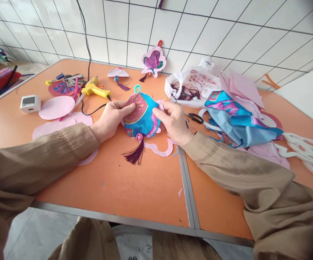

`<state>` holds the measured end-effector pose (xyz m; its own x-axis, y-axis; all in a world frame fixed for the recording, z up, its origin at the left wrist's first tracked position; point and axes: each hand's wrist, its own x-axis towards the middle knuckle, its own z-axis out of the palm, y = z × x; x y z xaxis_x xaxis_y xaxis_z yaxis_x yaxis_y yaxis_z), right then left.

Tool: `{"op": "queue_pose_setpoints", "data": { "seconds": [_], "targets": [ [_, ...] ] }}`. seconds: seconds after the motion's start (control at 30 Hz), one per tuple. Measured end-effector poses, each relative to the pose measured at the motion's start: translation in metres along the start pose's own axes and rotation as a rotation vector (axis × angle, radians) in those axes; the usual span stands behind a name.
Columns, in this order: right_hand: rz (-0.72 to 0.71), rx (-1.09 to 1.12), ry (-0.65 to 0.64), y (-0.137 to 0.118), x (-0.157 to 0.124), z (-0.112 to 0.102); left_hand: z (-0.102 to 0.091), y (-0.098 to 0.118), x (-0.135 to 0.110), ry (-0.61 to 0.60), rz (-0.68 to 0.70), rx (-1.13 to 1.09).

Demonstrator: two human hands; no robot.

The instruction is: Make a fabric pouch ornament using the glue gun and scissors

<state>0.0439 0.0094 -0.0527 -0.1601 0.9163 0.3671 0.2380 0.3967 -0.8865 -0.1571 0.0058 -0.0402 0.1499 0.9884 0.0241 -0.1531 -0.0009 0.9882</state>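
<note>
Between my hands, above the orange table, is a blue patterned fabric pouch [145, 121] with pink and gold motifs. A turquoise loop [137, 88] stands at its top. From its bottom hang a pink bell [139, 137] and a dark purple tassel [134, 153]. My left hand [110, 117] pinches the pouch's left edge, thumb on the front. On the right edge, my right hand [174, 119] closes thumb and fingers, with a bit of pink felt showing there. A curved pink felt strip [160, 148] lies on the table just below my right hand.
A yellow glue gun [95, 88] with its cord lies at the back left, near pink felt ovals [56, 107] and a white cube device [30, 104]. Black-handled scissors [196, 117], blue fabric [235, 122] and a plastic bag [191, 85] are on the right. A pink-purple pendant [153, 60] leans on the tiled wall.
</note>
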Motion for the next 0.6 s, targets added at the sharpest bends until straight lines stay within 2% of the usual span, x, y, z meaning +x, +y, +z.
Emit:
{"op": "queue_pose_setpoints", "data": {
  "seconds": [0.23,0.6],
  "targets": [
    [-0.021,-0.005,0.033,0.0004,0.0012,0.0003,-0.0029,-0.0041,0.0029,-0.044,0.048,-0.043],
    [-0.047,-0.01,0.031,0.0025,0.0013,-0.0008,-0.0031,-0.0051,0.0033,-0.025,0.044,0.003]
  ]
}}
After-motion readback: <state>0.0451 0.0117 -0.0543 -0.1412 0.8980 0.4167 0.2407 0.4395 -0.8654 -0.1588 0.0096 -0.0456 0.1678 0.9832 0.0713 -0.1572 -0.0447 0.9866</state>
